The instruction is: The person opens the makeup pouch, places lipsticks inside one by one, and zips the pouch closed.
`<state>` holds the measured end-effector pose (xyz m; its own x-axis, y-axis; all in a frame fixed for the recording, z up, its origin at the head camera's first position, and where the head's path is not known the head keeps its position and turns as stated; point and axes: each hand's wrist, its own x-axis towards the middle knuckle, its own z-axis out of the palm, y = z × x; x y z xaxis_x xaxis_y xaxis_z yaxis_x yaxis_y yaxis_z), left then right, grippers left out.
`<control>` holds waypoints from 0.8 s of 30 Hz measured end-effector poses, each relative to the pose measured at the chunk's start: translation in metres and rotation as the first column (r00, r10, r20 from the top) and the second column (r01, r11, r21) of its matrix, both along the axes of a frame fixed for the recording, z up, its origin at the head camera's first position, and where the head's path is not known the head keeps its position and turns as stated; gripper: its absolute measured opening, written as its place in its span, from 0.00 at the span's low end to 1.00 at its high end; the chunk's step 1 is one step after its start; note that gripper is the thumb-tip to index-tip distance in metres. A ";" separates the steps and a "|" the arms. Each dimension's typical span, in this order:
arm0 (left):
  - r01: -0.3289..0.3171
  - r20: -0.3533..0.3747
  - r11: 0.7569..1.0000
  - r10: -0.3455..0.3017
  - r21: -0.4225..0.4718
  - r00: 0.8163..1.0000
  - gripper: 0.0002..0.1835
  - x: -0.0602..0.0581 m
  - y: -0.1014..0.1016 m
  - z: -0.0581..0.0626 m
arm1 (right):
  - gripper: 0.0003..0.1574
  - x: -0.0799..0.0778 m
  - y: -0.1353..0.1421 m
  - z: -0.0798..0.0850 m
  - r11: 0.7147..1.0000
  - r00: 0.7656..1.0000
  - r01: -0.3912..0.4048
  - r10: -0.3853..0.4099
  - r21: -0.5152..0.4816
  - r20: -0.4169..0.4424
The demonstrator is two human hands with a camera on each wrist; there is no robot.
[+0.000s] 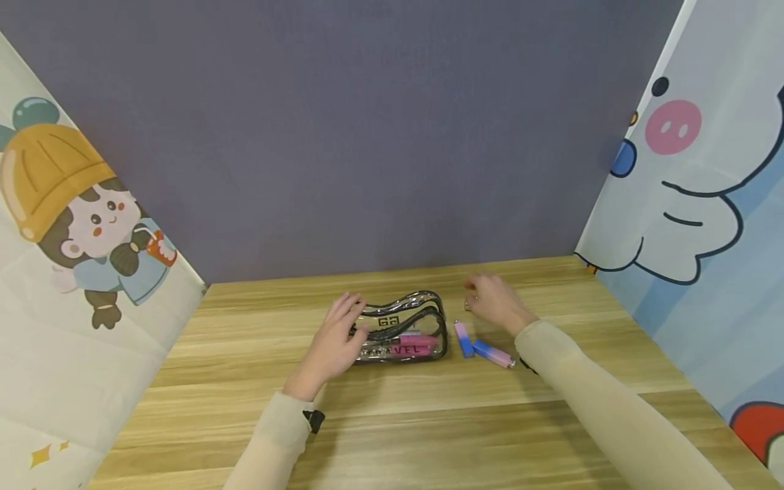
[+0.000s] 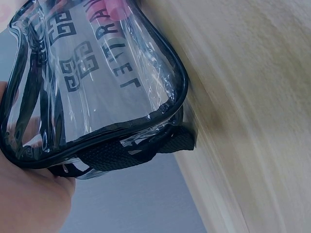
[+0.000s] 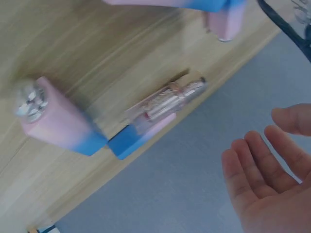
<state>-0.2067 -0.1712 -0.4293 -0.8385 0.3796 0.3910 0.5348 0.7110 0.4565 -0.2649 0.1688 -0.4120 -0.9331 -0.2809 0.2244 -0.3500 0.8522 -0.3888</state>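
R sleeve point(image 1: 600, 408) nearest; L hand point(image 1: 333, 340) on clear pouch point(image 1: 388, 321), grip unclear; R hand point(image 1: 495, 299) loosely curled, free, nr pink-blue tubes point(image 1: 463, 339).

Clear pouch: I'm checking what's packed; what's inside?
Low at the right of the clear pouch, pink contents show in the head view; lettering partly covers them, and anything behind them is hidden.

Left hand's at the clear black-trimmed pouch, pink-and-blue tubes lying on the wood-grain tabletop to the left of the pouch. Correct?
Wrong side: the pink-and-blue tubes lie to the right of the clear black-trimmed pouch; the head view shows it. The rest holds: left hand at the pouch, tubes on the wood-grain tabletop.
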 end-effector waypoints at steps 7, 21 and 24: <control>0.000 -0.001 1.000 0.000 0.001 1.000 0.29 0.000 0.000 0.000 | 0.23 -0.003 0.003 -0.006 1.000 0.999 0.019 -0.020 0.025 0.043; -0.001 0.012 1.000 0.001 -0.001 1.000 0.29 0.000 0.000 0.000 | 0.21 -0.012 0.007 -0.020 0.998 0.991 0.046 -0.051 0.047 0.120; 0.000 0.014 1.000 0.000 -0.001 1.000 0.29 0.001 0.000 0.000 | 0.19 -0.012 0.007 -0.021 0.997 0.989 0.046 -0.053 0.054 0.136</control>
